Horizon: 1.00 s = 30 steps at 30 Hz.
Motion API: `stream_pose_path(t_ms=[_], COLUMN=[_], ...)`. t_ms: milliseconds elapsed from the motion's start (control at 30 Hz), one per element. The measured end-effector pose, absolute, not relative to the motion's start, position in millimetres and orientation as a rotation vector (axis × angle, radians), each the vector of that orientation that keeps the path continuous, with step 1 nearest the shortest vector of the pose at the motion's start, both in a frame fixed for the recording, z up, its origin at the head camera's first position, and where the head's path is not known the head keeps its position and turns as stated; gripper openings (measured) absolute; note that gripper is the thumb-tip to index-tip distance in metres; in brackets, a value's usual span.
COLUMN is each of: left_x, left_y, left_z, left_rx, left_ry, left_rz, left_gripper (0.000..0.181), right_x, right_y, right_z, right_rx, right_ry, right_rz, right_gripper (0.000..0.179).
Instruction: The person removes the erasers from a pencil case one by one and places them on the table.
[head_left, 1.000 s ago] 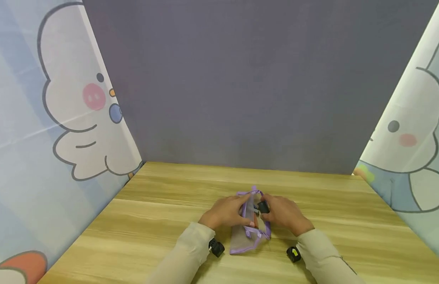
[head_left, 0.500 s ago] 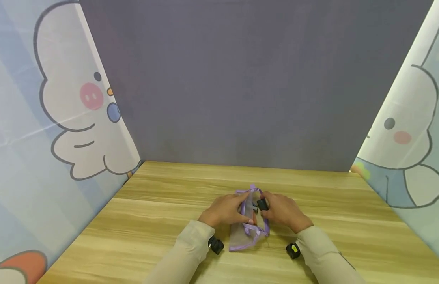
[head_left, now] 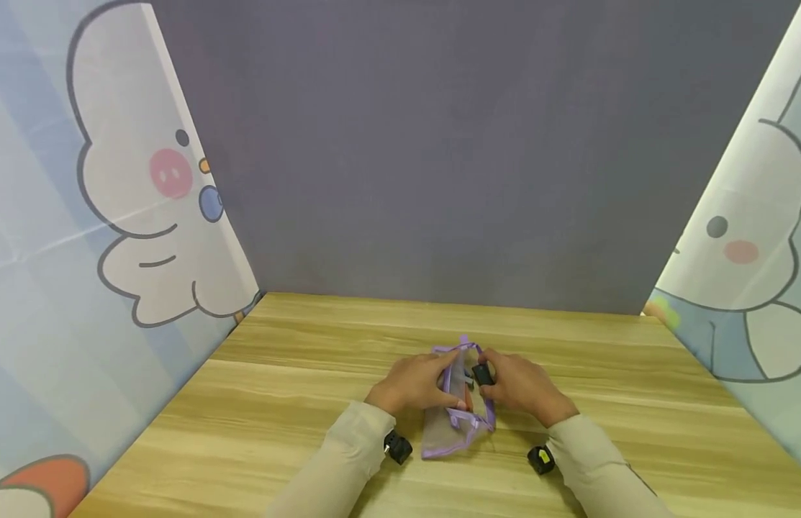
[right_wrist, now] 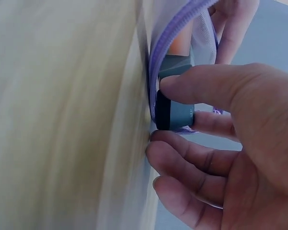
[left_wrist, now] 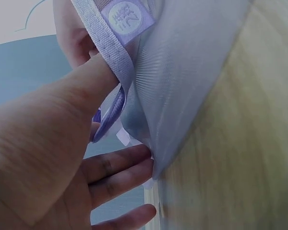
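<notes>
A see-through mesh zip pouch [head_left: 440, 437] with purple trim lies on the table, its mouth spread between both hands. My left hand [head_left: 413, 383] grips the near-left edge of the mouth. In the left wrist view its thumb passes under the purple zipper band [left_wrist: 103, 42], with fingers against the mesh. My right hand [head_left: 522, 386] pinches a small dark block with rounded corners [right_wrist: 181, 113] between thumb and index finger, right at the opening; its exact kind I cannot tell. Beyond the block, a grey-green piece [right_wrist: 175, 64] and an orange piece [right_wrist: 182, 42] show inside the pouch.
The wood-grain table [head_left: 296, 403] spreads around the pouch. A dark grey panel [head_left: 406, 158] stands at the back, with cartoon-printed curtains [head_left: 134, 216] at both sides. Black cameras [head_left: 398, 447] sit at the wrists.
</notes>
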State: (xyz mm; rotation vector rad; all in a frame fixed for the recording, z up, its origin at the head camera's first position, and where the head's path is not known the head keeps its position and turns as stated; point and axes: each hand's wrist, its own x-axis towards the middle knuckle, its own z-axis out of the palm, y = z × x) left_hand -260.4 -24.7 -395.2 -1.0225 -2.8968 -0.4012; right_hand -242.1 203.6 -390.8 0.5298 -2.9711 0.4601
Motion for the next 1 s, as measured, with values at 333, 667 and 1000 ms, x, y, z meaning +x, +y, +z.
stream_pose_path(t_ms=[333,667,1000], left_x=[-259.9,-261.4,-262.8], left_y=[-24.5,-23.8,-24.8], left_z=[-399.2,-397.8,-399.1], left_rx=[-1.025,-1.022,-1.028], left_ry=[-2.886,-2.888,-2.859], left_rz=[-0.334,-0.350,-0.348], left_gripper=[0.099,0.098,0.100], right_x=[-241.1,-242.9,-243.0], right_y=[211.6,210.8,208.8], right_z=[-397.9,-392.5,-392.5], right_rx=[0.503,0.535,0.537], right_ry=[-2.981,-2.935,-2.906], right_rz=[0.614,0.776,0.759], right_gripper=[0.049,0.048,0.048])
